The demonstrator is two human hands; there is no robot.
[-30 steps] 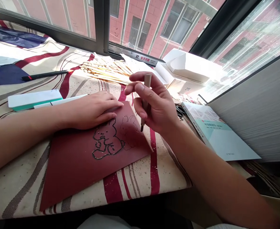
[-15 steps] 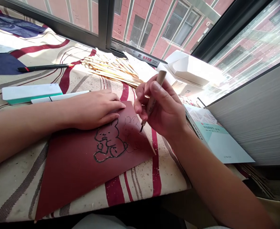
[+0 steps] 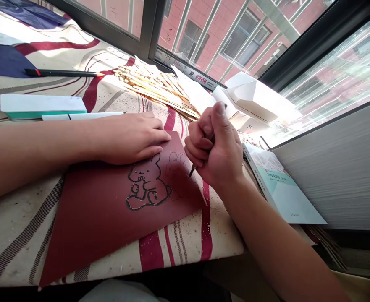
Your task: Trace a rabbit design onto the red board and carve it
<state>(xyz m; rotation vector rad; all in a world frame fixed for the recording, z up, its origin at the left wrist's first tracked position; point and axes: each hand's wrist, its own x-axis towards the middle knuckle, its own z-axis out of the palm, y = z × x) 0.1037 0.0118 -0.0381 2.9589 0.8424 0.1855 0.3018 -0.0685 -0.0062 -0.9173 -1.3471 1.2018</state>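
Note:
A dark red board (image 3: 99, 209) lies at a slant on the cloth-covered table. Cut into it is a thick black outline of a seated cartoon animal (image 3: 148, 184), and to its right runs a fainter thin-lined figure (image 3: 176, 161). My left hand (image 3: 137, 136) rests flat along the board's upper edge, fingers stretched out and holding nothing. In a fist, my right hand (image 3: 214, 142) grips a carving tool, its handle mostly hidden by the fingers. The tool's dark metal tip (image 3: 191, 171) points down at the board's right part, by the thin-lined figure; whether it touches cannot be made out.
Behind the hands lies a heap of thin wooden sticks (image 3: 159, 90) by the window. A white box (image 3: 254, 96) and a pale book (image 3: 282, 184) are to the right. To the left are a white-and-green case (image 3: 43, 105), a white pen (image 3: 99, 115) and a black pencil (image 3: 61, 73). Small crumbs dot the striped cloth.
My right hand has gone from a loose pen-like hold to a closed fist round the carving tool, thumb on top. My left hand stays on the board. The view has shifted slightly.

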